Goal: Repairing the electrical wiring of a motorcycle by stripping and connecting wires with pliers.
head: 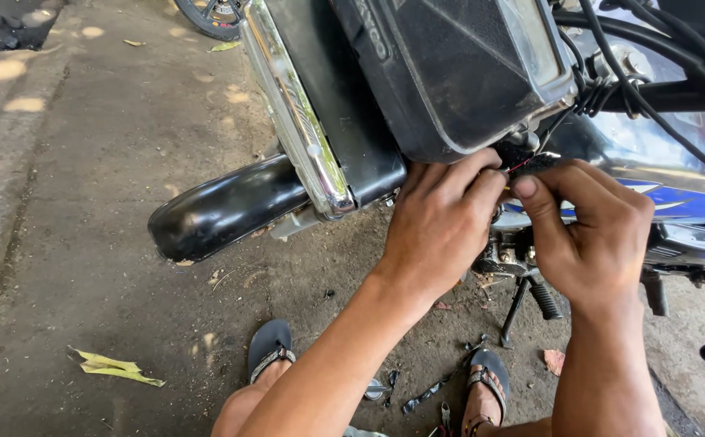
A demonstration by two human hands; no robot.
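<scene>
Pinching at the same spot, both hands worked on a small black wire bundle (530,162) tucked just under the headlight housing (449,65) of a motorcycle. The left hand (441,226) had its fingertips closed on the bundle from the left, and the right hand (595,235) gripped it from the right with thumb and forefinger; a thin red wire (519,167) showed between them.

That wire looked fine enough that a hard pull or twist might have snapped it or torn it from its connector, which was hidden behind the fingers. The bundle sat in shadow against the blue tank (676,202), so a wrong lead could easily have been picked. The black cables (652,89) looping overhead were near enough to snag a knuckle.

No bench carried anything: the work hung on the bike itself, over a bare, dusty concrete floor (85,202) with dry leaves (114,366) on it. Small metal bits (425,394) lay loose between the sandalled feet (270,344), where they could have been kicked away. The black front mudguard (223,206) jutted left; sunlight dappled the far ground, so the place seemed open and shaded.
</scene>
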